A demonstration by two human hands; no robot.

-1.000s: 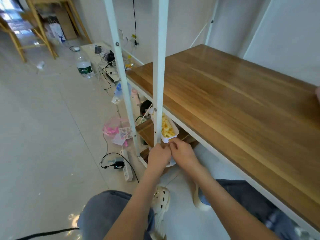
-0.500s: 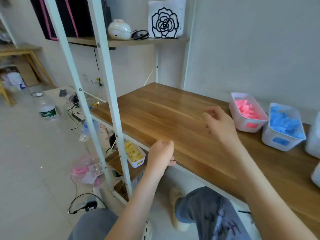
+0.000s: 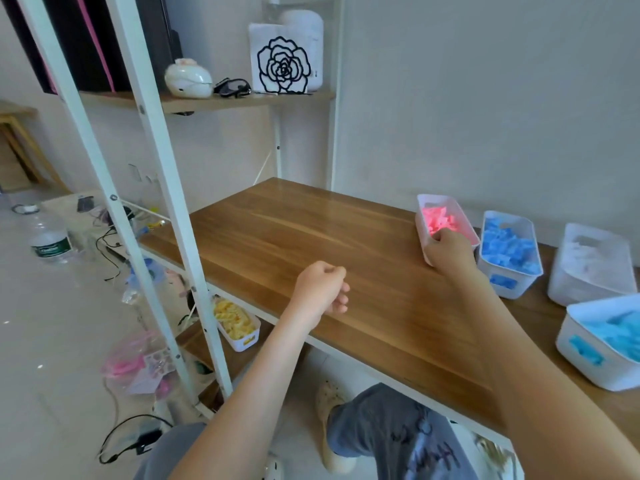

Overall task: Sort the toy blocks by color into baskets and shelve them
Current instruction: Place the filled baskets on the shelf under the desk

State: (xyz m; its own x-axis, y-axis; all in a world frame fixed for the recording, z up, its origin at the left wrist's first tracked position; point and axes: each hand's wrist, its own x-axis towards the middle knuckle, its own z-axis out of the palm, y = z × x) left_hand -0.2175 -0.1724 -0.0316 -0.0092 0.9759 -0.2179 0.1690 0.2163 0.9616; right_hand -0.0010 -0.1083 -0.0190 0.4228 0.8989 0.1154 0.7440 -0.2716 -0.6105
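on the wooden desk [image 3: 311, 237], head view: your right hand [image 3: 450, 254], at 2 o'clock, curls its fingers over the near end of the pink basket [image 3: 421, 216], grasping it; pink blocks [image 3: 438, 218] lie inside. the blue basket [image 3: 502, 284] stands just beside it, at its 3 o'clock. your left hand [image 3: 322, 289], clenched and empty, hovers above the desk's front edge. the yellow basket [image 3: 242, 344] sits on the lower shelf [image 3: 194, 341], at 8 o'clock from that hand.
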